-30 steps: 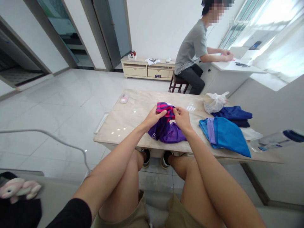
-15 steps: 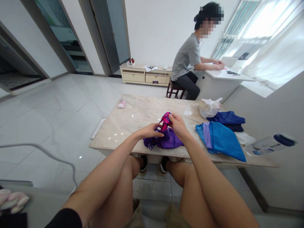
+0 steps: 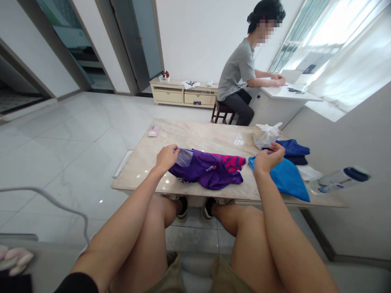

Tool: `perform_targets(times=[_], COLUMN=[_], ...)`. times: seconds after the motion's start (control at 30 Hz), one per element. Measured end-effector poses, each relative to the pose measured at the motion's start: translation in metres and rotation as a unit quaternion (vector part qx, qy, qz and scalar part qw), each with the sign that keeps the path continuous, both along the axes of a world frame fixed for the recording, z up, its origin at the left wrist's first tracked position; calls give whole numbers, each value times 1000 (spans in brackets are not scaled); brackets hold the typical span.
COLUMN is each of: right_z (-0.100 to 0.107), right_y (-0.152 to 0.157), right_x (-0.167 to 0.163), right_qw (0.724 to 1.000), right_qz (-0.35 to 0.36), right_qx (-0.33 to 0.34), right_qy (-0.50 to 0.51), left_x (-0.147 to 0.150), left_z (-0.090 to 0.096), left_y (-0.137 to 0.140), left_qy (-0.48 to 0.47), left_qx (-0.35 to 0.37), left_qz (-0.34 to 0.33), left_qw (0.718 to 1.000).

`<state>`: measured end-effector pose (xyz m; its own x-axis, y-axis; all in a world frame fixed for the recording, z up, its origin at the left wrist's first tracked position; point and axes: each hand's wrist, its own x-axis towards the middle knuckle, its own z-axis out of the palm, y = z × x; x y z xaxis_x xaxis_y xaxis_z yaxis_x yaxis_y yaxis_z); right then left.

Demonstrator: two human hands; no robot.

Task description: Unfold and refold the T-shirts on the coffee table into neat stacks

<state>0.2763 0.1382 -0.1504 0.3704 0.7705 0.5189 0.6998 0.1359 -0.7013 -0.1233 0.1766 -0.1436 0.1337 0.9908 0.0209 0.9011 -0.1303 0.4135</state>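
A purple garment (image 3: 204, 167) with a pink-and-purple patterned part lies spread along the near side of the marble-topped table (image 3: 180, 132). At its left end, beside a pale grey panel, my left hand (image 3: 166, 156) pinches the upper edge. My right hand (image 3: 269, 158) is raised past the garment's right end, with a small gap between them. Its fingers are bent but apart, and nothing shows in them. Beneath and behind that hand lies a folded bright blue cloth (image 3: 288, 179), partly covered by it.
Dark blue folded clothes (image 3: 293, 148) and a white plastic bag (image 3: 267, 134) lie at the back right. A clear bottle (image 3: 339, 179) with a dark lid is at the right end. A small pink packet (image 3: 154, 131) sits far left. Beyond, a person (image 3: 241, 73) sits at a white desk.
The garment was bunched between both hands; now it is stretched out sideways. My left hand moved left with its edge, and my right hand moved right, off the patterned part.
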Motion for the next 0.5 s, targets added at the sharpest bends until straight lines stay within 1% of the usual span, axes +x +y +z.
perform_targets(times=[0.07, 0.1, 0.17, 0.23, 0.27, 0.33, 0.37, 0.4, 0.47, 0.5], right_z=[-3, -5, -9, -12, -11, -7, -4, 0, 7, 11], right_y=[-5, -7, -8, -8, -7, -5, -4, -2, -1, -1], right_x=[-16, -29, -63, -99, -114, -135, -140, -142, -137, -131], right_qw=[999, 999, 990, 968, 958, 944, 942, 940, 944, 951], right_qz=[-9, 15, 126, 237, 273, 309, 310, 307, 285, 267], right_qx=[-5, -17, -54, -76, -81, -95, -109, -124, -142, -139], right_qy=[35, 44, 24, -9, -28, -61, -71, -78, -80, -75], left_x=[5, 10, 21, 33, 38, 44, 45, 45, 40, 36], left_z=[2, 2, 4, 8, 11, 18, 22, 25, 29, 29], left_y=[1, 0, -4, -11, -15, -21, -24, -27, -29, -29], left_qy=[-74, -108, -167, -226, -252, -283, -282, -269, -205, -161], left_qx=[89, 117, 146, 163, 169, 189, 202, 215, 225, 218], left_qz=[6, -9, -65, -141, -179, -226, -229, -216, -154, -119], left_qw=[993, 987, 973, 950, 936, 913, 910, 914, 940, 955])
